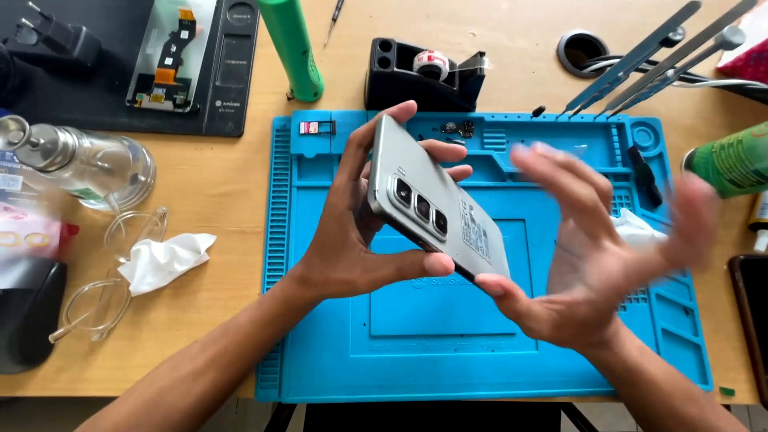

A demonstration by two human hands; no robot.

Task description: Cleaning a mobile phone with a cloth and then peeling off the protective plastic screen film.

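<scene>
A grey smartphone (432, 204) with three rear camera lenses is held above the blue repair mat (328, 352), back side facing me and tilted. My left hand (360, 232) grips it by its long edges, thumb underneath and fingers over the top. To the right of the phone my right hand (600, 248) is open and motion-blurred, fingers spread, with its thumb tip touching the phone's lower corner.
On the wooden desk stand a black tape dispenser (428, 72), a green cylinder (294, 48), a dark pad with a phone part (172, 56), a glass dispenser bottle (76, 164), a crumpled tissue (164, 260), metal tweezers (640, 56) and a green bottle (732, 160).
</scene>
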